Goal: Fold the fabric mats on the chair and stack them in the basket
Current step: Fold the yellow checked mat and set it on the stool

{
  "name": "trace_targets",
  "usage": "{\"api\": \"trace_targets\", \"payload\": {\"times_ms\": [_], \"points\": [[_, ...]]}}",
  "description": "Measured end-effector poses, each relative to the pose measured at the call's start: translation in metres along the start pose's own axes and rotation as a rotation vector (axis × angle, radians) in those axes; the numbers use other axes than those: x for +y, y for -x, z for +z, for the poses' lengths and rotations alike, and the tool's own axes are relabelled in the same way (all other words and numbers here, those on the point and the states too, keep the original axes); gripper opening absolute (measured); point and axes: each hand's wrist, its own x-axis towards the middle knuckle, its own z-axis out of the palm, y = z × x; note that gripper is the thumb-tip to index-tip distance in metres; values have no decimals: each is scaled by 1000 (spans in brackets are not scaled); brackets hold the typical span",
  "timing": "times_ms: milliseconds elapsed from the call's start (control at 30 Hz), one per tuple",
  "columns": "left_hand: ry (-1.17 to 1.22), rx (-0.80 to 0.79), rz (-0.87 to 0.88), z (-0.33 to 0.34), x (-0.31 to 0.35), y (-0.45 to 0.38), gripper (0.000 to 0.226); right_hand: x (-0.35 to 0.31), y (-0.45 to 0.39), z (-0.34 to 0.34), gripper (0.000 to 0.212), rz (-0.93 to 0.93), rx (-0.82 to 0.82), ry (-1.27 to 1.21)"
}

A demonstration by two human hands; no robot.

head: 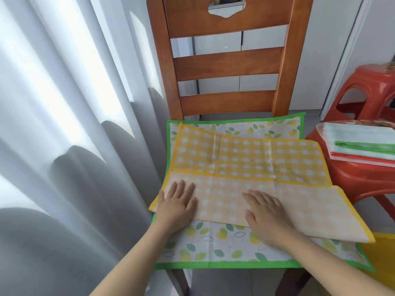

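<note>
A yellow checked mat (252, 159) with a yellow border lies on the seat of the wooden chair (228, 63). Its near part is folded over, pale underside up. Beneath it lies a green-bordered mat (215, 246) printed with leaves and lemons. My left hand (177, 204) rests flat on the folded flap near its left end, fingers spread. My right hand (267, 212) lies flat on the flap near the middle. To the right, a basket (354, 122) on a red stool holds folded mats (361, 144), pale green, green-edged and orange.
White curtains (70, 135) hang close along the chair's left side. A red plastic stool (354, 178) stands at the right, with another red stool (367, 90) behind it. Something yellow (382, 257) shows at the lower right edge.
</note>
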Motion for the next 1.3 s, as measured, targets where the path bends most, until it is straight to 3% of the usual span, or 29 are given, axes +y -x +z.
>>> {"api": "trace_targets", "payload": {"times_ms": [233, 367, 567, 833, 1100, 1300], "points": [[120, 71, 94, -14, 29, -23, 45, 10, -30, -3, 43, 38, 139, -35], [138, 115, 197, -17, 59, -74, 41, 10, -32, 5, 62, 63, 213, -48], [62, 254, 312, -25, 108, -170, 39, 14, -35, 6, 48, 64, 266, -75], [-197, 228, 190, -37, 119, -243, 40, 15, -37, 9, 46, 37, 258, -106], [216, 417, 220, -87, 111, -193, 25, 11, -36, 8, 48, 41, 281, -61], [350, 488, 247, -117, 91, -87, 20, 0, -24, 1, 28, -66, 565, -13]]}}
